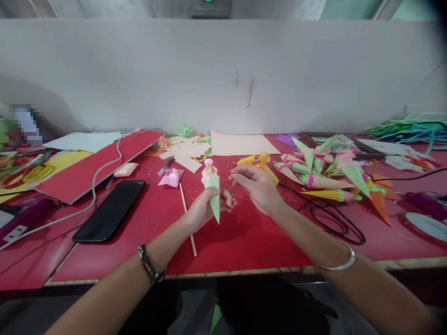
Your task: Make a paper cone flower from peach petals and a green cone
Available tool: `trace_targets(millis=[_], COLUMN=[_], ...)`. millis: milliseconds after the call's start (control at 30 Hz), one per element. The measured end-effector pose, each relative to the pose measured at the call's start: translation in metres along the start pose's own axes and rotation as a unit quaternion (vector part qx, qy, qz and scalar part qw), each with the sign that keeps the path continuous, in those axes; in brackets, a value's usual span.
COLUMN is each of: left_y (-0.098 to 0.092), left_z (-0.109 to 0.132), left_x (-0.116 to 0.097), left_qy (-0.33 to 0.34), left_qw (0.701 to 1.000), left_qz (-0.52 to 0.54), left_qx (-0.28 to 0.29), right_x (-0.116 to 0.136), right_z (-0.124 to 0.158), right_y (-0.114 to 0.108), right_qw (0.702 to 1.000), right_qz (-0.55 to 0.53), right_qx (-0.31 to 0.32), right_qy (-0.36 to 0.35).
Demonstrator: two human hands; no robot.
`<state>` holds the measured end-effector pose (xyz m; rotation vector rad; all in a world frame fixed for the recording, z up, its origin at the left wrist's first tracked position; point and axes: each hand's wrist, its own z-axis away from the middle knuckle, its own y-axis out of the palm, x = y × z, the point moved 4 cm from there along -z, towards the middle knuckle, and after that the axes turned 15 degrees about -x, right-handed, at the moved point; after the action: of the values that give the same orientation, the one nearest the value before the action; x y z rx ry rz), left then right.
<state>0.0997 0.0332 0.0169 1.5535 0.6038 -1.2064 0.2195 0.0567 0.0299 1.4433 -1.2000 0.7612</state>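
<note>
A small craft ice cream cone [215,201] of light green paper, topped with peach swirl and pink bits, is upright in my left hand [201,211]. Thumb and fingers close around the green paper, its tip pointing down. My right hand [260,188] hovers just right of the cone, fingers stretched towards it and apart from it, with nothing visible in them. Directly behind that hand a yellow glue gun [254,160] rests on the red table [240,246], a small orange light glowing on its body. A thin wooden stick [188,221] lies left of my left wrist.
To the right lies a heap of finished paper cones [317,167], beside a coiled black cable [335,223]. A black phone [110,211], a pink packet [171,177] and a craft knife [166,165] lie left. Paper scraps [186,149] and a peach sheet [240,143] are at the back.
</note>
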Motion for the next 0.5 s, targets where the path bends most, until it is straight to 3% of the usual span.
trace_targets(millis=[133, 333, 500], left_y=[0.0005, 0.0005, 0.0009], left_z=[-0.0001, -0.0012, -0.0019], left_x=[0.0009, 0.0037, 0.0037], left_qy=[0.001, -0.008, -0.005], left_qw=[1.0, 1.0, 1.0], left_qz=[-0.001, 0.004, 0.007], left_qx=[0.008, 0.01, 0.019], right_x=[0.0, 0.0036, 0.0017], right_z=[0.0012, -0.002, -0.0011], right_y=[0.0004, -0.0036, -0.0012], right_qw=[1.0, 0.999, 1.0], right_qz=[-0.005, 0.014, -0.003], right_qx=[0.007, -0.03, -0.011], right_qy=[0.017, -0.032, -0.003])
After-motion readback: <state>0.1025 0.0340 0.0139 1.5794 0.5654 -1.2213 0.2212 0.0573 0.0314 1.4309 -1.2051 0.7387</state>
